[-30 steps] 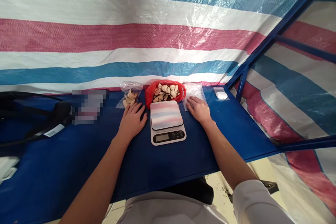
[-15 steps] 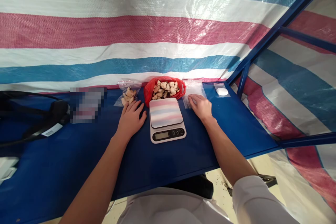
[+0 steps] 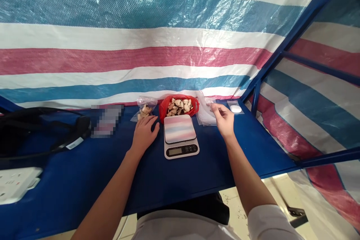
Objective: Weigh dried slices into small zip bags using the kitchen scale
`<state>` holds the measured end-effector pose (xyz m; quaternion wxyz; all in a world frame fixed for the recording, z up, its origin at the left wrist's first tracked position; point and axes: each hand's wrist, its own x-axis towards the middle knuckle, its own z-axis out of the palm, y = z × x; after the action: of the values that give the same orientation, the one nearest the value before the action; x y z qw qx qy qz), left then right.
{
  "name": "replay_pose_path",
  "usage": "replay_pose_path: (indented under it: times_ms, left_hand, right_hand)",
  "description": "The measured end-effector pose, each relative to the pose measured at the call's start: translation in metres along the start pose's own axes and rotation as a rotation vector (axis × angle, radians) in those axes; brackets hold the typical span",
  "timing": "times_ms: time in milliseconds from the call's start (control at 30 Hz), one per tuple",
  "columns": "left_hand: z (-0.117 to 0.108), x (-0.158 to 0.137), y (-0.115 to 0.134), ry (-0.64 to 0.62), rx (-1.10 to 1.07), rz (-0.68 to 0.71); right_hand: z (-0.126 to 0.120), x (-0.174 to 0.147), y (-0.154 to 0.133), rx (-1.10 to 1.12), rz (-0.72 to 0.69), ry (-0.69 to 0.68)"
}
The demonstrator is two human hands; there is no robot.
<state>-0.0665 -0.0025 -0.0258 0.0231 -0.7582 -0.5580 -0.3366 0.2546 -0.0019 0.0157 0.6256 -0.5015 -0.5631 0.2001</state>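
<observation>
My left hand (image 3: 145, 133) lies on the table with its fingers spread, holding nothing. Its fingertips are at the near edge of a clear zip bag (image 3: 145, 111) with pale dried pieces in it. My right hand (image 3: 224, 120) pinches a clear plastic bag (image 3: 207, 109) by its right side; one end of the bag stands up from the bags beneath. Between the hands sits a white kitchen scale (image 3: 180, 137) with a bare, shiny plate. Right behind it, an open red plastic bag (image 3: 162, 110) holds many pale, dark-edged dried slices (image 3: 181, 107), perhaps mushroom.
A small clear bag with a white oval thing (image 3: 235, 109) lies right of my right hand. At left are a blurred-out packet (image 3: 108, 120), a black strapped device (image 3: 70, 131) and a white power strip (image 3: 17, 185). Striped sheeting (image 3: 126, 60) and a blue frame (image 3: 255, 97) bound the blue table (image 3: 174, 180).
My right hand has gone from resting on the clear bags to pinching one and raising part of it. The left hand stays by the filled zip bag. The view has tilted up.
</observation>
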Motion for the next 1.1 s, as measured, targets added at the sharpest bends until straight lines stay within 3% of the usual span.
replay_pose_path:
  times_ms: [200,267,500,733,900,1000,1100]
  left_hand:
    - [-0.017,0.018,0.033,0.092,-0.372,-0.133]
    - [-0.020,0.026,0.048,0.063,-0.515,-0.198]
    - [-0.016,0.047,0.081,-0.231,-1.003,-0.500]
    - [-0.012,0.063,0.079,-0.555,-1.299,-0.548]
    - [-0.007,0.066,0.076,-0.490,-1.397,-0.633]
    - [-0.003,0.067,0.071,-0.375,-1.387,-0.670]
    - [-0.003,0.068,0.064,-0.214,-1.277,-0.617]
  right_hand:
    - [0.026,-0.010,-0.022,0.292,0.118,-0.069]
    - [0.035,-0.013,-0.026,0.413,0.171,-0.122]
    - [0.057,-0.021,-0.033,0.564,0.298,-0.284]
    - [0.064,-0.018,-0.030,0.748,0.325,-0.279]
    - [0.066,-0.016,-0.021,0.754,0.387,-0.204]
    - [0.062,-0.016,-0.016,0.721,0.424,-0.213]
    - [0.053,-0.012,-0.014,0.684,0.481,-0.284]
